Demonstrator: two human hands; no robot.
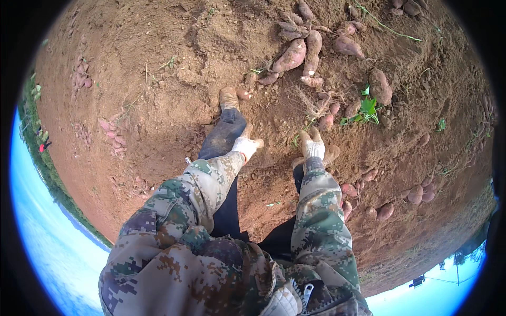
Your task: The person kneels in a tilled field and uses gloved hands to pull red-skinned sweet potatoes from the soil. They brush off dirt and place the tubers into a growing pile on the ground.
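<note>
My left hand (pixel 247 145), in a white knit glove with soil-stained fingers, hangs beside my dark trouser leg (pixel 221 134). Its fingers are spread and nothing shows in them. In a similar glove, my right hand (pixel 312 145) reaches down by my other shoe (pixel 331 155). Its fingertips are at the stem end of a rooty sweet potato clump (pixel 316 108); whether they grip the stem is unclear. Pinkish sweet potatoes (pixel 327 122) lie just beyond that hand. Farther ahead lies a larger sweet potato pile (pixel 292 55), crusted with soil.
Loose brown soil (pixel 178 102) surrounds me. Near my left shoe (pixel 229 98) lies a small sweet potato (pixel 243 94). Green leaves (pixel 368 108) and a big sweet potato (pixel 380 87) are to the right. More sweet potato heaps (pixel 114 136) lie leftward. A distant person (pixel 44 145) is at the left.
</note>
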